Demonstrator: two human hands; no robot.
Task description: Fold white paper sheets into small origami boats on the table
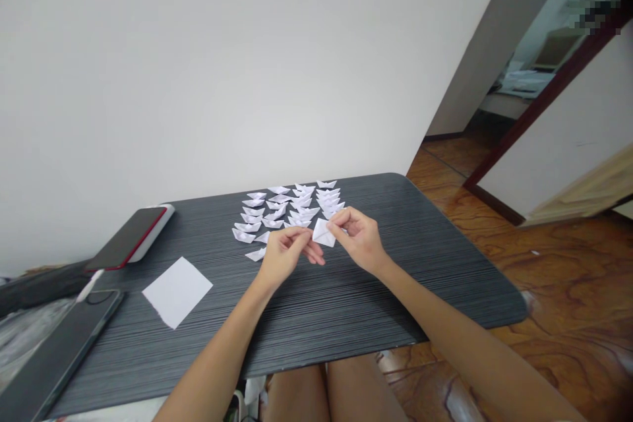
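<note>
Paper folding at a dark, striated counter [341, 323], seen from the worker's head. The piece in hand, a small folded paper [324, 233], is held just above the counter, in front of the near boats and between the two hands. The right hand [363, 241] has its grip closed, thumb and finger pinching the paper near its upper right edge; holding it by the margin probably leaves the creased face in sight. The left hand [284, 257] lies at the paper's left corner, thumb and forefinger drawn close together and the other fingers extended beneath; whether this grip pinches the corner or merely steadies it cannot be told. Beyond the hands, white paper boats [302, 213] stand in loose columns toward the wall [247, 66], an arrangement that presumably leaves the near part of the counter for handling. A flat square sheet [178, 293] rests apart on the left, turned cornerwise, perhaps placed there to be within easy reach of the left hand. At the far left, a dark, red-edged device [129, 237] lies on a white block [157, 234], probably to keep it off the working surface.
</note>
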